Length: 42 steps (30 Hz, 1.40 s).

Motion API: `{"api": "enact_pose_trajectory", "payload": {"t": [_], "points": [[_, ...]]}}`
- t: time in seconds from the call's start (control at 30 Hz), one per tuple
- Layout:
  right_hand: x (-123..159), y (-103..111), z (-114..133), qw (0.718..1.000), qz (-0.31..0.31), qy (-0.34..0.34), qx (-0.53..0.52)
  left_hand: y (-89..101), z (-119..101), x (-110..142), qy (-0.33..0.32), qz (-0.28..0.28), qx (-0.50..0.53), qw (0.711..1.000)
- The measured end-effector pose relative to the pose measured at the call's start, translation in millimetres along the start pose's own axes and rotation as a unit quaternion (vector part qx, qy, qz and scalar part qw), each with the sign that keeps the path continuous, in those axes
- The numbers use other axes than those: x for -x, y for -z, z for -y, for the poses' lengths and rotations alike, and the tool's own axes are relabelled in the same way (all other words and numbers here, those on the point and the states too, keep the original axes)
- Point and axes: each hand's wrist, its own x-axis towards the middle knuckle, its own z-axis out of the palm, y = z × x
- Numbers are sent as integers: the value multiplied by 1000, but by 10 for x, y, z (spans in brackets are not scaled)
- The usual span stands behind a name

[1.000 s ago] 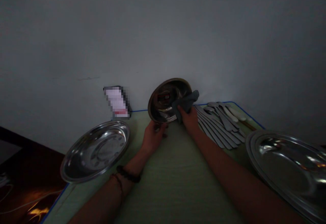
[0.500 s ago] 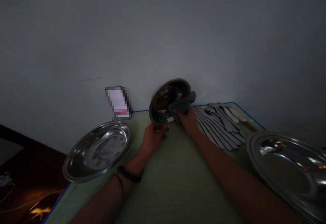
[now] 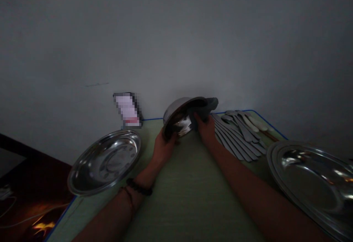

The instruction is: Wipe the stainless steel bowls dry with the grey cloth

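A shiny steel bowl (image 3: pixel 176 108) is held tilted above the far part of the table, its mouth turned down toward me. My left hand (image 3: pixel 164 146) grips its lower left rim, the thumb on the inner side and the other fingers partly hidden. In my right hand (image 3: pixel 205 128) is a bunched dark grey cloth (image 3: pixel 202 111), closed between thumb and fingers. The cloth lies over the bowl's right rim and reaches inside. The bowl's far side and the right fingertips are hidden.
On the green table (image 3: pixel 190 198) a steel basin (image 3: pixel 110 161) stands at left and a larger one (image 3: pixel 306 183) at right. Several pieces of cutlery (image 3: pixel 237 139) lie beyond my right hand. A blurred phone (image 3: pixel 128 109) leans against the wall (image 3: pixel 176 32).
The bowl has tipped downward, so its outer back now shows and less of the inside. The cloth and my right hand have shifted slightly right along the rim.
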Motion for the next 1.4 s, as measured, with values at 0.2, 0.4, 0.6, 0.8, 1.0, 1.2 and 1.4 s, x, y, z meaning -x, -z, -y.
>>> {"api": "enact_pose_trajectory", "payload": {"t": [0.2,0.4,0.6,0.8,1.0,1.2,1.4], "points": [[41,-1,49,998,45,12,30,-6,4,8,-22,23,7,999],[42,-16,31,998,44,12,35,-28,-68,25,-9,36,-52,998],[4,-26,10,1000,-26,6,17,-64,-105,68,11,105,-44,993],[37,-17,63,999,31,1,38,-26,-88,57,18,115,-10,993],[47,-8,69,996,69,2,52,-32,-74,43,45,94,-13,995],[17,-12,41,999,-18,-3,30,-74,-85,48,55,121,-25,991],[2,-17,21,1000,-18,-6,11,-38,-83,57,32,124,-76,989]]}}
